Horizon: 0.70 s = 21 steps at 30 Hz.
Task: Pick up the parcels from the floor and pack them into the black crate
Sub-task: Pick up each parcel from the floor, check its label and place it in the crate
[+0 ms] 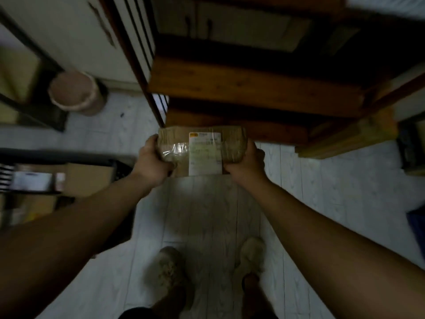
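Note:
A brown cardboard parcel (202, 150) with clear tape and a white shipping label is held in the air in front of me, above the pale floor. My left hand (153, 161) grips its left end and my right hand (246, 163) grips its right end. The black crate (119, 166) stands at the left edge of the view, partly hidden behind my left forearm, with several cardboard parcels (87, 178) inside it.
A wooden shelf unit (253, 93) stands just beyond the held parcel. A round pinkish bin (76, 93) sits on the floor at the upper left beside a dark frame. Wooden planks (345, 139) lie at the right. My feet (207, 268) are below.

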Available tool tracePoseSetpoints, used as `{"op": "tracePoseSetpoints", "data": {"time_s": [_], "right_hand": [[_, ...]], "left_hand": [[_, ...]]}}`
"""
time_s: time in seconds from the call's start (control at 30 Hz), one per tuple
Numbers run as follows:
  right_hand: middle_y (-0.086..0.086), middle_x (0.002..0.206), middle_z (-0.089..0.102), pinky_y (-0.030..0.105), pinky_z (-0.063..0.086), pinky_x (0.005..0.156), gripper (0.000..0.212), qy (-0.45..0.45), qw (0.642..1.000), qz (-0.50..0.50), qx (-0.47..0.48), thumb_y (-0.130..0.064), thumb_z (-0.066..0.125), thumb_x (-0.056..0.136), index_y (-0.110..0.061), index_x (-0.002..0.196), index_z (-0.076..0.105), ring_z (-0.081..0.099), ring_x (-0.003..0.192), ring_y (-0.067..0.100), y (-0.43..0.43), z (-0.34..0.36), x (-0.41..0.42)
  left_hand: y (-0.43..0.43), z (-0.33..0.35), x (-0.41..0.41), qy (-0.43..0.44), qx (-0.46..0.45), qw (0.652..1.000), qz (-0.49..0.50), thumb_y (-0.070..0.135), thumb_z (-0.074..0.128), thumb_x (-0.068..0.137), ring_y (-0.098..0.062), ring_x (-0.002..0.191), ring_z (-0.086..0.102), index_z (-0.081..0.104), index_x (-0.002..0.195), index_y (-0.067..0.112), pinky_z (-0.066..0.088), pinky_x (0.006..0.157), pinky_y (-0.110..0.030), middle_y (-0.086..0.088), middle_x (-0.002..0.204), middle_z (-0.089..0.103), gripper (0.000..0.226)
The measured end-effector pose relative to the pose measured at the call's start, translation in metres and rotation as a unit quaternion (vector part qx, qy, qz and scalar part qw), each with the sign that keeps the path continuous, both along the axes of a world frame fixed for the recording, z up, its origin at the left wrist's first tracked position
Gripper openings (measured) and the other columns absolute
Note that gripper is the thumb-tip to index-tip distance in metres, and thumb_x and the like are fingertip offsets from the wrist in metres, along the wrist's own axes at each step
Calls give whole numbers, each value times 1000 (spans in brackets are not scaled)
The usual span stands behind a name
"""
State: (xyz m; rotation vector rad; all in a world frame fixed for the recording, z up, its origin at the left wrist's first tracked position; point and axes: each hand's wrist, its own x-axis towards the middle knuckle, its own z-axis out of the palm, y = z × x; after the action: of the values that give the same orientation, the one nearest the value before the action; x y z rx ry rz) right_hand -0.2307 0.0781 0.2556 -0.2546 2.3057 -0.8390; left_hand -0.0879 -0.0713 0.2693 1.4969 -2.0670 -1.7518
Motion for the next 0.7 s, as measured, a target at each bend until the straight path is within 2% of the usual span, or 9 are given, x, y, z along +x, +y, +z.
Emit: {"op": "tracePoseSetpoints", "data": {"time_s": [0.1, 0.2, 0.23, 0.33, 0.43, 0.5, 0.57, 0.63, 0.7], "right_hand": [[6, 144, 36, 50, 40, 105, 98, 23, 996, 2, -80, -45, 80, 62, -34, 143, 26, 38, 131, 31, -10, 103, 21], [6, 138, 36, 36, 46, 92, 85, 56, 990, 4, -126, -28, 83, 68, -29, 139, 35, 45, 121, 27, -5, 182, 42], [7, 137, 34, 35, 46, 89, 83, 71, 989, 5, -128, -26, 82, 69, -28, 138, 36, 45, 119, 27, -1, 206, 49], [7, 134, 33, 35, 42, 98, 86, 107, 986, 19, -130, -26, 81, 70, -27, 142, 34, 42, 121, 29, 11, 265, 66], [4, 135, 31, 31, 36, 99, 86, 120, 980, 39, -152, -25, 78, 74, -29, 144, 29, 41, 123, 26, 25, 318, 85], [4, 135, 29, 28, 36, 98, 85, 128, 976, 45, -169, -23, 77, 75, -29, 144, 28, 40, 124, 26, 36, 348, 99], [5, 137, 28, 30, 37, 101, 87, 142, 973, 54, -173, -23, 77, 75, -28, 145, 27, 39, 126, 27, 45, 373, 114], [6, 138, 28, 33, 37, 104, 88, 153, 971, 63, -173, -24, 77, 75, -27, 146, 26, 39, 126, 29, 51, 396, 130], [6, 138, 28, 34, 39, 101, 87, 164, 968, 73, -177, -24, 76, 75, -27, 146, 25, 39, 126, 29, 54, 416, 147]], "left_hand": [[-14, 101, 24, 28, -62, 998, -4, -8, 67, 75, -23, 105, 57, 32, 141, 15, 55, 72, -34, -2, 117, 52, 78], [-9, 185, 49, 59, -113, 992, -5, -5, 68, 75, -20, 109, 56, 34, 141, 16, 50, 67, -21, 1, 117, 51, 77], [-5, 208, 58, 76, -125, 989, -5, -7, 67, 75, -22, 108, 58, 34, 141, 14, 49, 69, -22, 1, 115, 52, 77], [16, 274, 84, 96, -159, 983, -4, -4, 65, 78, -22, 101, 58, 33, 142, 16, 53, 73, -33, 2, 112, 51, 74], [36, 326, 110, 127, -165, 978, 14, -2, 64, 80, -18, 102, 60, 35, 139, 21, 53, 69, -27, 2, 117, 57, 69], [50, 354, 127, 136, -174, 975, 29, -2, 65, 80, -20, 107, 59, 32, 141, 23, 52, 67, -23, -2, 127, 56, 73], [63, 379, 146, 142, -182, 972, 38, -2, 64, 82, -14, 107, 55, 27, 145, 23, 49, 62, -17, -3, 133, 52, 77], [73, 401, 165, 153, -192, 968, 42, -2, 62, 84, -13, 102, 54, 24, 146, 22, 46, 55, -13, 1, 130, 51, 77], [79, 418, 185, 162, -197, 966, 49, -2, 62, 84, -17, 105, 56, 28, 145, 20, 47, 56, -15, 3, 125, 51, 73]]}}
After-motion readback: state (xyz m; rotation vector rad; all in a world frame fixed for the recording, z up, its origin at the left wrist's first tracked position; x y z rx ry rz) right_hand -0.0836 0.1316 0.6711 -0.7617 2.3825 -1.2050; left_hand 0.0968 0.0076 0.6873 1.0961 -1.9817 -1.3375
